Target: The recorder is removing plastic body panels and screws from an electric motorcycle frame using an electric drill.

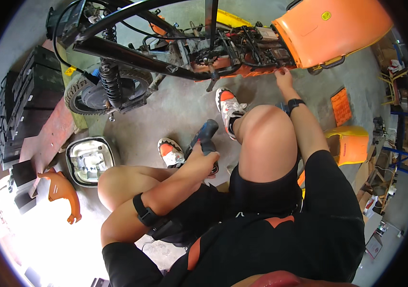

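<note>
I sit low on a concrete floor before a stripped scooter point(204, 57) with a bare black frame. My left hand point(203, 160) is closed around the grip of a dark blue power driver point(205, 134), held between my knees and pointing toward the scooter. My right hand point(283, 76), with a black band on its wrist, reaches forward and touches the underside edge of the orange body panel point(328, 28) beside the exposed wiring. Whether its fingers pinch anything is hidden.
The rear wheel and black shock absorber point(110, 83) stand at the left. A headlight housing point(89, 160) and an orange trim piece point(62, 191) lie on the floor at left. Black crates point(27, 95) are stacked far left. A yellow panel point(350, 141) and an orange plate point(341, 106) lie at right.
</note>
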A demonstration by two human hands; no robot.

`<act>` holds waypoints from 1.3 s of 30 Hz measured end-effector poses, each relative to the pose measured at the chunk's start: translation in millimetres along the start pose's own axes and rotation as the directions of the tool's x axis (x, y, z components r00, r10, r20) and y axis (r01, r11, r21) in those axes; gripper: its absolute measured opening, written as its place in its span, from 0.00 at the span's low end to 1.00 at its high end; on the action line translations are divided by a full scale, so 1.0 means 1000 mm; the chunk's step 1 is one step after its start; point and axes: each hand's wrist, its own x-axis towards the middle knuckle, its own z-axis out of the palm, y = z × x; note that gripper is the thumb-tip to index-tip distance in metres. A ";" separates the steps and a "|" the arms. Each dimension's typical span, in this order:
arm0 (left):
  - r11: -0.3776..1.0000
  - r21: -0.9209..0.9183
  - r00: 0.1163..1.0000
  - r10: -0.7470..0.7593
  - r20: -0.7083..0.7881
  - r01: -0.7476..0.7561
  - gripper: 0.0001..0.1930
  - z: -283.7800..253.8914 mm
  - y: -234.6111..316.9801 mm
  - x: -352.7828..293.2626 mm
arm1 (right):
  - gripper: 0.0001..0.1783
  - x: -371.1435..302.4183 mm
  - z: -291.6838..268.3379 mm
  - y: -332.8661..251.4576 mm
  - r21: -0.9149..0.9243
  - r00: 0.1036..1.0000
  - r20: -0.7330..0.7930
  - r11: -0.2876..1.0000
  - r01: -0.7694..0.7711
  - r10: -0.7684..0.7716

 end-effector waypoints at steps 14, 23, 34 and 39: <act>0.996 0.057 0.997 -0.075 -0.007 0.075 0.36 -0.020 -0.023 0.005 | 0.29 0.028 0.032 0.059 -0.321 0.995 0.094 0.947 0.005 0.027; 0.997 0.076 0.999 0.036 -0.023 -0.035 0.36 -0.020 0.001 0.008 | 0.30 0.049 0.035 0.041 -0.339 0.893 0.145 0.869 -0.359 0.426; 0.997 0.070 1.000 -0.018 0.000 0.018 0.37 -0.020 0.004 0.014 | 0.24 0.042 0.053 0.018 -0.619 0.985 0.100 0.784 -0.049 0.140; 0.995 0.086 0.998 -0.058 -0.008 0.058 0.37 -0.021 0.002 0.014 | 0.26 0.045 0.058 0.016 -0.505 0.892 0.077 0.789 -0.350 0.445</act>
